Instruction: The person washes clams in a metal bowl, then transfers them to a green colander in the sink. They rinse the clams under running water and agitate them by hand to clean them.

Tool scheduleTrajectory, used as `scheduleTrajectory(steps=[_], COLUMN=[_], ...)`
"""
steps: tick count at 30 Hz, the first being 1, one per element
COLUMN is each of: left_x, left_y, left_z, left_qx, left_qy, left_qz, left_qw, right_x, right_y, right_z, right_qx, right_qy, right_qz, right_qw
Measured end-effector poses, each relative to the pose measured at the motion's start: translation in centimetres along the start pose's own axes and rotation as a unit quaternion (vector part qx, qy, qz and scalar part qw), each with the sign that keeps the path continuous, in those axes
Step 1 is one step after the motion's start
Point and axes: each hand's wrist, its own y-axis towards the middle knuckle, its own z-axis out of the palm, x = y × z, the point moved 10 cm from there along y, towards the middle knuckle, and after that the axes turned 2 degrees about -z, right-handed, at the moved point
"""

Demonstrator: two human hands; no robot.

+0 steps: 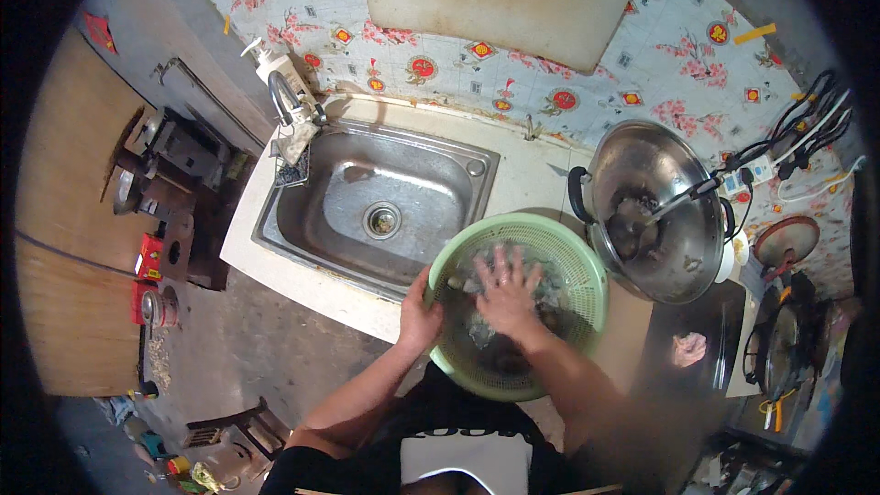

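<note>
A light green plastic colander basket (598, 282) stands at the counter's front edge, overlapping the right front corner of the sink. Dark and pale wet pieces lie inside; what they are I cannot tell. My left hand (421, 313) grips the basket's left rim, thumb on the inner side. Spread fingers of my right hand (507, 292) rest among the pieces in the basket, palm down, holding nothing that shows. The stainless steel sink (344, 185) lies behind and to the left, with its drain strainer (382, 220) in view.
A large steel wok (660, 144) with a ladle leans right of the basket, near a power strip (749, 175) and cables. The faucet (278, 100) and a pump bottle (275, 69) stand at the sink's back left. A pink cloth-like thing (689, 349) lies on a dark surface at right.
</note>
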Motion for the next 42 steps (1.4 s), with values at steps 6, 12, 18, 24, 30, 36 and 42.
scheduleTrajectory(steps=[6,12,18,24,30,36,42], left_x=[-0.8,-0.3,-0.8,-0.1,-0.3,0.6,0.1], left_y=[-0.2,0.1,-0.3,-0.1,-0.2,-0.3,-0.2], left_z=[0.3,0.2,0.3,0.3,0.6,0.4,0.6], left_qx=[-0.009,0.013,0.014,0.010,0.010,0.012,0.018], left_qy=[0.008,0.002,0.003,-0.036,-0.040,-0.055,-0.020], left_qz=[0.022,-0.006,0.001,-0.029,-0.008,-0.009,-0.020], left_qw=[1.000,1.000,1.000,0.999,0.999,0.998,0.999], right_x=[-3.9,1.7,-5.6,0.7,-6.3,0.3,-4.0], right_y=[-6.4,-2.4,-5.2,-3.5,-3.8,-4.9,-1.1], right_z=[-1.4,1.8,-2.2,0.4,-0.7,0.7,-0.3], right_qx=[0.108,0.063,0.045,0.080,0.063,0.109,-0.066], right_qy=[0.024,0.097,-0.004,0.063,-0.026,0.043,0.043], right_qz=[-0.016,-0.047,0.002,-0.036,0.077,-0.078,0.134], right_qw=[0.994,0.992,0.999,0.994,0.995,0.990,0.988])
